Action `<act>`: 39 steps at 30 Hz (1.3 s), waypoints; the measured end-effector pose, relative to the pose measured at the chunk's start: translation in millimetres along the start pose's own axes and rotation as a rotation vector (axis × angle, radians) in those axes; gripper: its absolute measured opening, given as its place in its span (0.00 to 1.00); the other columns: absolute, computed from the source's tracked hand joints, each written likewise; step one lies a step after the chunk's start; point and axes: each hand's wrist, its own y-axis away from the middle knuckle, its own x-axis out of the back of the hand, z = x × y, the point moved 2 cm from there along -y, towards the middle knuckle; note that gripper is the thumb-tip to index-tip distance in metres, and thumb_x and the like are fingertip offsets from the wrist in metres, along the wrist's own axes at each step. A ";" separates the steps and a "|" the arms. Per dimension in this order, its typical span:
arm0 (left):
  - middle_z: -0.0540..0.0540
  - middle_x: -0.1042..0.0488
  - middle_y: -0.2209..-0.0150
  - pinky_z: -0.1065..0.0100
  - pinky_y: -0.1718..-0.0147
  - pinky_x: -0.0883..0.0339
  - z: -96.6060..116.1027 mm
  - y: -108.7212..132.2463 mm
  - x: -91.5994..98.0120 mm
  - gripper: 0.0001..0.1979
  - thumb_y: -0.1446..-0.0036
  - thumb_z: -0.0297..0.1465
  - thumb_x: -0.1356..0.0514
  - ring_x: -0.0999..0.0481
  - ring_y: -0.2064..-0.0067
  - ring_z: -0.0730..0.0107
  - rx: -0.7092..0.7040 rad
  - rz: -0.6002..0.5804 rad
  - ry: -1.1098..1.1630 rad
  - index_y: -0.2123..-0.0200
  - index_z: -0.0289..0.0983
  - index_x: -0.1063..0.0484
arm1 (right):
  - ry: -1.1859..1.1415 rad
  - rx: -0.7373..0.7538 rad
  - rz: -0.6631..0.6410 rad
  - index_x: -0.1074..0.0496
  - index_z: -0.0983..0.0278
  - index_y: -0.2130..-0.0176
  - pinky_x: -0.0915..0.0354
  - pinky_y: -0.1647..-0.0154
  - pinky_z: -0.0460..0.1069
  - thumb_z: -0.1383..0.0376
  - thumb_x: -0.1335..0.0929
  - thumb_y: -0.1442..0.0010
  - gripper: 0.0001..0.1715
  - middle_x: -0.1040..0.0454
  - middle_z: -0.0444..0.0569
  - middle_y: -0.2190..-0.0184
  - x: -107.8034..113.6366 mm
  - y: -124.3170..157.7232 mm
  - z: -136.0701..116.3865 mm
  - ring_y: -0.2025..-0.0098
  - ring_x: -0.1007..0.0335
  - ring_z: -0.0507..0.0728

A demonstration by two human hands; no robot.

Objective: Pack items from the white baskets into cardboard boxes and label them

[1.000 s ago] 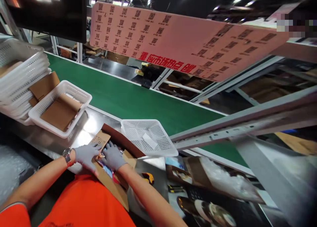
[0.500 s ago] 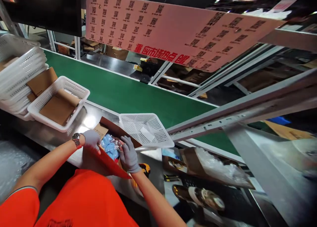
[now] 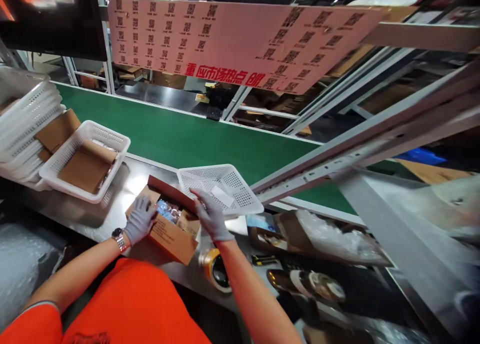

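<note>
gloved hands work at an open cardboard box on a packing line, seen from the head camera

the left hand point(image 3: 140, 220) lies on the box's near side point(image 3: 174, 239), fingers spread wide, and the right hand point(image 3: 210, 215) touches the far flap, fingers open, holding nothing. the box sits on the steel surface point(image 3: 138, 181) with a blue plastic-wrapped packet point(image 3: 167, 211) inside, just beside a white perforated basket point(image 3: 221, 186). a roll of packing tape point(image 3: 213, 270) lies near the right wrist, and a green conveyor belt point(image 3: 187, 139) runs beyond.

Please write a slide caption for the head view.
Gray-gloved left hand holds an open cardboard box beside a white perforated basket.
</note>
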 end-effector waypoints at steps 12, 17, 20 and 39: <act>0.22 0.50 0.15 0.26 0.20 0.53 33.8 27.5 -49.9 0.47 0.37 0.47 0.22 0.49 0.15 0.25 -0.232 -0.197 -0.016 0.22 0.40 0.32 | 0.621 -0.092 -0.534 0.30 0.51 0.21 0.53 0.17 0.81 0.49 0.36 0.20 0.35 0.33 0.61 0.20 -70.6 67.1 7.1 0.17 0.42 0.75; 0.23 0.42 0.17 0.31 0.20 0.47 35.1 21.5 -37.3 0.49 0.37 0.47 0.22 0.40 0.18 0.27 -0.346 -0.181 -0.022 0.21 0.35 0.34 | 0.472 -0.075 -0.565 0.16 0.52 0.33 0.35 0.22 0.69 0.50 0.37 0.20 0.29 0.22 0.59 0.28 -53.4 51.3 14.5 0.26 0.28 0.70; 0.23 0.38 0.19 0.31 0.21 0.45 35.1 18.2 -33.4 0.47 0.39 0.46 0.21 0.37 0.19 0.27 -0.358 -0.158 -0.002 0.23 0.35 0.31 | 0.270 -0.165 -0.654 0.09 0.58 0.47 0.25 0.32 0.65 0.42 0.37 0.22 0.34 0.13 0.60 0.41 -28.1 -19.5 25.0 0.40 0.17 0.69; 0.28 0.31 0.23 0.28 0.25 0.38 38.9 22.9 -26.5 0.39 0.36 0.46 0.23 0.33 0.22 0.24 -0.363 -0.134 0.037 0.28 0.36 0.24 | 0.427 -0.204 -0.757 0.20 0.61 0.34 0.28 0.32 0.59 0.46 0.41 0.18 0.34 0.14 0.60 0.37 -97.5 -90.6 13.9 0.35 0.18 0.67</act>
